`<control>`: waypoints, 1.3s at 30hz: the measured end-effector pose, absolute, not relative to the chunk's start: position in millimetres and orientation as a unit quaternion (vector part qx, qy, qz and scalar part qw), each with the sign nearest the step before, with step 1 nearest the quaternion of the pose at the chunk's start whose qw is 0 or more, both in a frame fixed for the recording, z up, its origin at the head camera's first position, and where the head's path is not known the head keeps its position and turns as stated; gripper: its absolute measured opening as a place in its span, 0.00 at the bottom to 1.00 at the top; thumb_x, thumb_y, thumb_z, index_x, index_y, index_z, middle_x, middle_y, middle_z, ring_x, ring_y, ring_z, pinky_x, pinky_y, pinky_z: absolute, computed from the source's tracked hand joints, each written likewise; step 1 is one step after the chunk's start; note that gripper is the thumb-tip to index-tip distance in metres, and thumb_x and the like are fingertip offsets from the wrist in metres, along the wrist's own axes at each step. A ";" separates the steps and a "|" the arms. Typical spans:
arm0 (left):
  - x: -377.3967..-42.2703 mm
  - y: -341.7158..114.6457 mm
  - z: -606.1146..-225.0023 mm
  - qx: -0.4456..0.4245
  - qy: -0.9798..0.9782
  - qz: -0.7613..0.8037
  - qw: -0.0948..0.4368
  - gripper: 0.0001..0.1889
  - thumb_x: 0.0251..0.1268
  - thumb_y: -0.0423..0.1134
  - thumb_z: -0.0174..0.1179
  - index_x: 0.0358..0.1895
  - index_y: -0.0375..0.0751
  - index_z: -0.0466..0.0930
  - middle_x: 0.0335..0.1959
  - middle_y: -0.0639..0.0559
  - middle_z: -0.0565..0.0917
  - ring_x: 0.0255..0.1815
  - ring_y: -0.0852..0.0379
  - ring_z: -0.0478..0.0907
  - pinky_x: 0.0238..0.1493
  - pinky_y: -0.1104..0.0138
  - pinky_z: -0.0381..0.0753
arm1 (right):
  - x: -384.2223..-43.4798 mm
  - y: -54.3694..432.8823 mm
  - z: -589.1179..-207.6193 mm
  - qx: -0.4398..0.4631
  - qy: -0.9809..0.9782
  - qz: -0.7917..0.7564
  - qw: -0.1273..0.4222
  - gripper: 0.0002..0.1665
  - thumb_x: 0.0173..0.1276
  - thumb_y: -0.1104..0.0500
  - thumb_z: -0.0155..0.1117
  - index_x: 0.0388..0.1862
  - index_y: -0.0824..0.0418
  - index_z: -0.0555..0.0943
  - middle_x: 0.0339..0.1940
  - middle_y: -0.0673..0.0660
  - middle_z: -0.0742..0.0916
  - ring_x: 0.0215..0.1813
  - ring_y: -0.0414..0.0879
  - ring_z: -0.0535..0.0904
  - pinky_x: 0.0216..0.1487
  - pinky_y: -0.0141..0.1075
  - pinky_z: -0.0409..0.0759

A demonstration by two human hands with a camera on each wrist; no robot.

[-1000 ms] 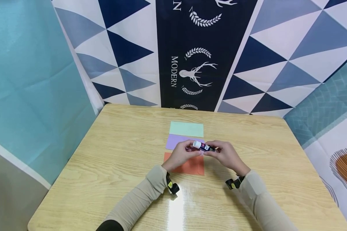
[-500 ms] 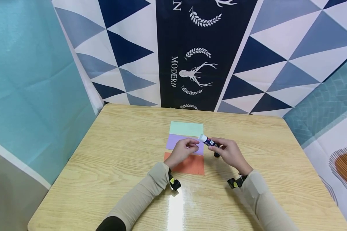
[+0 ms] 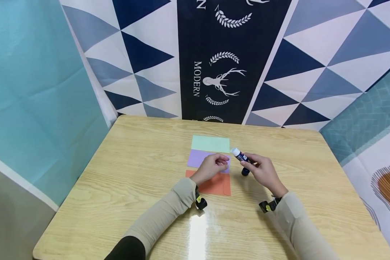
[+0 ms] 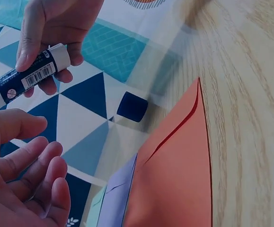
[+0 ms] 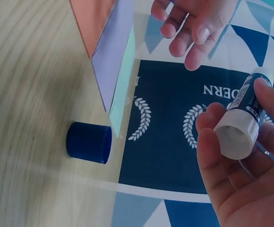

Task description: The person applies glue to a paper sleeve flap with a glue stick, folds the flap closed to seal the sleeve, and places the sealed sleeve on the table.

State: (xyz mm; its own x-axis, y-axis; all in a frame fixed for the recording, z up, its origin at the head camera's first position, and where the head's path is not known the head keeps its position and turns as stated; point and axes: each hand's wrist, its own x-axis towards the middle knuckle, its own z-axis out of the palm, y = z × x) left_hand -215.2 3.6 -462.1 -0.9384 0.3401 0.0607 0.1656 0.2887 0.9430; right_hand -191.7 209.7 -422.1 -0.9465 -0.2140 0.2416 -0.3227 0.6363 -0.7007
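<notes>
My right hand (image 3: 264,172) holds a glue stick (image 3: 240,155) between thumb and fingers, tilted above the table. The stick has a dark blue label with a barcode and white ends; one white end looks hollow in the right wrist view. Its dark blue cap (image 5: 88,143) sits apart on the table, below the right hand. My left hand (image 3: 211,167) hovers over the envelopes, fingers loosely bent and holding nothing. A purple envelope (image 3: 197,157) is partly hidden beneath it. Nearer lies an orange envelope (image 3: 211,186), and behind is a light green envelope (image 3: 210,143).
The wooden table (image 3: 143,162) reaches back to a patterned cloth (image 3: 214,72) with triangles and a deer print. A teal cloth (image 3: 45,90) hangs along the left side. Both wrists wear dark camera straps.
The left hand has come away from the glue stick, and its fingers now hold nothing. My right hand has shifted right with the stick, and the cap on the table has come into view.
</notes>
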 end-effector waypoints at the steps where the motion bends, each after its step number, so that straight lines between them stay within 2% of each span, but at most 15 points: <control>1: -215.2 4.6 -462.1 0.159 0.801 0.572 0.078 0.14 0.62 0.30 0.62 0.51 0.30 0.81 0.43 0.40 0.86 0.40 0.56 0.80 0.41 0.76 0.76 | -191.3 210.9 -422.9 0.147 -0.902 0.400 0.066 0.19 0.68 0.57 0.65 0.54 0.67 0.83 0.43 0.64 0.88 0.34 0.35 0.77 0.33 0.28 0.77; 15: -221.6 16.3 -469.0 0.162 0.816 0.547 0.099 0.16 0.62 0.32 0.64 0.52 0.32 0.80 0.43 0.44 0.85 0.39 0.60 0.80 0.41 0.76 0.78 | -188.7 225.3 -433.0 0.126 -0.903 0.404 0.077 0.19 0.65 0.58 0.68 0.51 0.68 0.84 0.43 0.65 0.88 0.34 0.30 0.76 0.35 0.27 0.78; 24: -230.3 26.2 -471.0 0.163 0.819 0.539 0.109 0.18 0.61 0.34 0.65 0.54 0.34 0.80 0.46 0.44 0.85 0.39 0.61 0.80 0.39 0.76 0.78 | -186.0 232.1 -434.2 0.097 -0.905 0.411 0.048 0.22 0.66 0.55 0.68 0.54 0.67 0.82 0.46 0.66 0.88 0.34 0.38 0.78 0.33 0.29 0.77; 31: -233.6 34.4 -472.6 0.171 0.828 0.523 0.109 0.18 0.60 0.36 0.66 0.54 0.36 0.80 0.47 0.43 0.85 0.41 0.59 0.81 0.40 0.76 0.78 | -181.7 238.0 -438.8 0.087 -0.900 0.427 0.034 0.23 0.67 0.53 0.67 0.55 0.66 0.82 0.45 0.66 0.87 0.33 0.36 0.78 0.32 0.29 0.78; 39: -237.1 44.8 -474.1 0.178 0.836 0.505 0.119 0.21 0.58 0.38 0.68 0.56 0.37 0.80 0.51 0.44 0.84 0.46 0.57 0.82 0.45 0.75 0.78 | -178.4 245.1 -442.3 0.073 -0.897 0.434 0.037 0.24 0.66 0.51 0.67 0.55 0.66 0.82 0.39 0.63 0.87 0.32 0.34 0.77 0.31 0.30 0.77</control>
State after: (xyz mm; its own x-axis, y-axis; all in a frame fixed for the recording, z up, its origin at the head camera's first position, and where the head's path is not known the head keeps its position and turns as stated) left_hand -237.1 44.8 -474.1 -0.9083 0.4180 -0.0180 0.1783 0.4256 0.8872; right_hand -178.4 245.1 -442.3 -0.9865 -0.0985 0.1305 -0.1634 0.6118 -0.7740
